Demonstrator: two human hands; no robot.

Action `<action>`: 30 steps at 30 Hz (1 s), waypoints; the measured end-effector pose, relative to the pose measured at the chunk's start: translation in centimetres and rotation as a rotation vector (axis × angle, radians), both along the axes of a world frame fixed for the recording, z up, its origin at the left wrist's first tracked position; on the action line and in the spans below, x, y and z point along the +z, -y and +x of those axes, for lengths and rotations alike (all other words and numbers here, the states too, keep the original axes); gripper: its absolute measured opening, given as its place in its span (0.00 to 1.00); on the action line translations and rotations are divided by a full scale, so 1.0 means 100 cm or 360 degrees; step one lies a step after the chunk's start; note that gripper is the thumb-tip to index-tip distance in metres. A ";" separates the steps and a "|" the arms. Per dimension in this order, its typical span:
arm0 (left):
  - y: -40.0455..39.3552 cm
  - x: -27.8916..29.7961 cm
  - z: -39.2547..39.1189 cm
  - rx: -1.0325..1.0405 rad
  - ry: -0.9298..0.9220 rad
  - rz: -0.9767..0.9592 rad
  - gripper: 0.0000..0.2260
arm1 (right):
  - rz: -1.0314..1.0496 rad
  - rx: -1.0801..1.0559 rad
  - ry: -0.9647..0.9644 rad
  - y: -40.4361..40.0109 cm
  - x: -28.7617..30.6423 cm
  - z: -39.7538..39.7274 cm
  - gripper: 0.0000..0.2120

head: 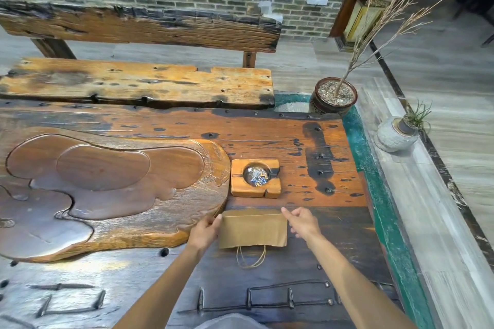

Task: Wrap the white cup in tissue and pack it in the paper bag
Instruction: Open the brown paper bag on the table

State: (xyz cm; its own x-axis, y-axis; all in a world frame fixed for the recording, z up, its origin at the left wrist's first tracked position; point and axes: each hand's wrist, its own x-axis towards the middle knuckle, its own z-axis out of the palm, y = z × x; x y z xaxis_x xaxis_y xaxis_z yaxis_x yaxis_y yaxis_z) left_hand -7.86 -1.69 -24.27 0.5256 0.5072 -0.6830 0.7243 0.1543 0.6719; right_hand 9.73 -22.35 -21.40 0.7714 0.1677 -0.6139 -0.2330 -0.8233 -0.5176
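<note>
A brown paper bag [253, 228] lies flat on the dark wooden table [334, 235], its twine handle [251, 258] pointing toward me. My left hand [204, 232] grips the bag's left edge, thumb on top. At the far right corner, my right hand [302, 222] touches the bag with an extended finger, the other fingers loosely spread. No white cup and no tissue are in view.
A carved wooden tea tray [107, 189] fills the table's left side. A wooden ashtray [255, 178] with scraps sits just beyond the bag. A bench [139, 83] stands behind the table. A potted dry branch [334, 96] and a small stone planter [397, 135] stand at the right.
</note>
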 end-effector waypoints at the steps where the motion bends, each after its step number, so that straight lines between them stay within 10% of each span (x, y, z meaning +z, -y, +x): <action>1: 0.003 0.000 0.001 0.0024 0.0012 0.0009 0.12 | -0.0014 0.0011 -0.0023 -0.001 -0.002 -0.001 0.19; 24: 0.007 0.004 0.004 0.0314 -0.0169 -0.0209 0.07 | 0.0052 -0.0080 -0.0306 0.011 0.000 -0.014 0.13; 30: 0.005 0.008 -0.001 0.0260 -0.0209 -0.0190 0.09 | -0.0320 0.0718 0.0029 0.023 0.009 -0.019 0.16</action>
